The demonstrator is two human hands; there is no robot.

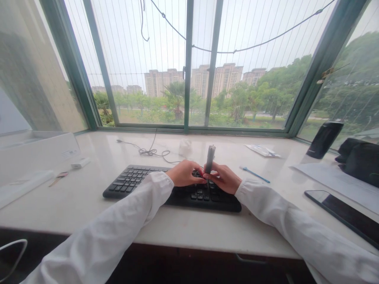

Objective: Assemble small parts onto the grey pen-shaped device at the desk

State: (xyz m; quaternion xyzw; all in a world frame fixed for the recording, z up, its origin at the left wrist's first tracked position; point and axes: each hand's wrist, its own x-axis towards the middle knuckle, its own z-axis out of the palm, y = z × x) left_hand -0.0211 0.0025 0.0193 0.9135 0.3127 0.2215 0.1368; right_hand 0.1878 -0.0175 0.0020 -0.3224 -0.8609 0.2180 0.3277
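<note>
A black keyboard [124,183] lies at a slant on the white counter, with both hands over its right half. My right hand [225,178] is closed round the lower end of a short grey stick-like tool [210,158], which stands nearly upright; its exact kind does not show. Beside it, my left hand [186,173] has its thumb and fingers bent together near the tool's lower end. A bit of red shows at those fingertips, and what they pinch is hidden. Some keys under the hands are covered from view.
Behind the keyboard lies a coiled black cable [148,151]. A blue thin stick [255,174], a phone [340,211], paper [334,179] and a dark upright case [325,139] are on the right. A white box [44,148] stands left, below the window.
</note>
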